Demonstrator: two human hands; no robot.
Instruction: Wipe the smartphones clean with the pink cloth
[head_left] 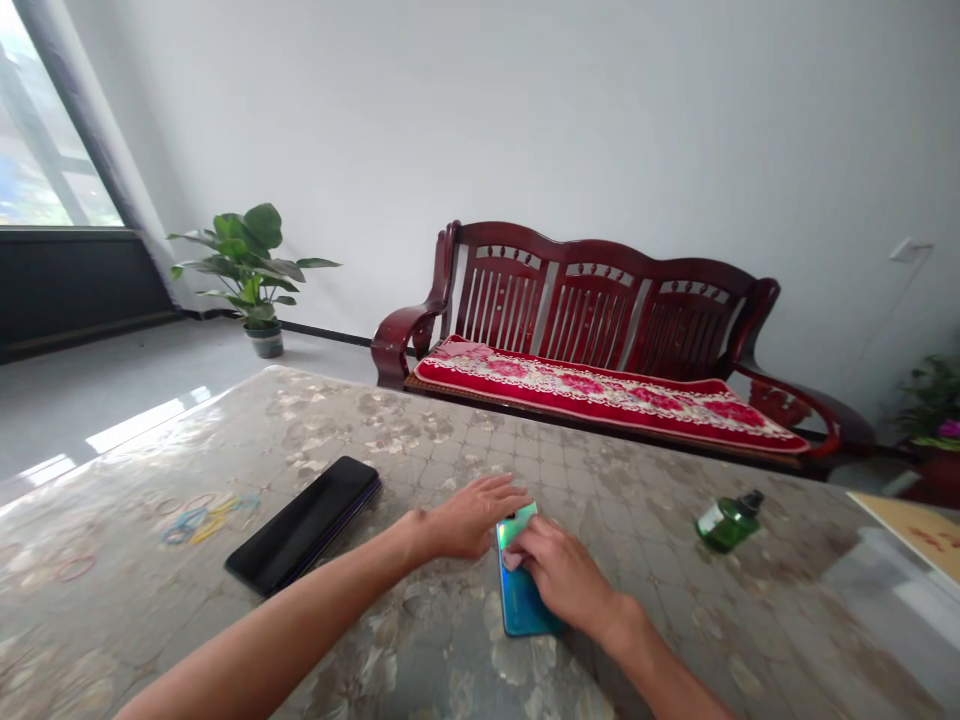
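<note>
black phone (304, 525): lies well left, its long edge limiting room there.
left hand (471, 517): fingers extended, holding nothing; contact unclear, light steadying advisable.
blue phone (521, 608): back up on the surface (637, 500), between the hands.
right hand (564, 568): fingers narrow, holding a pale pink cloth (513, 558); flat, even pressure should suit.
green bottle (724, 525): well apart; bare surface alongside leaves room.

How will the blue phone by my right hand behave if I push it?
The blue phone looks like a rigid slab, so probably stiff. Its glossy, reflective back suggests it may be slippery. Lying flat on the table, it would likely slide rather than roll or tip.
</note>
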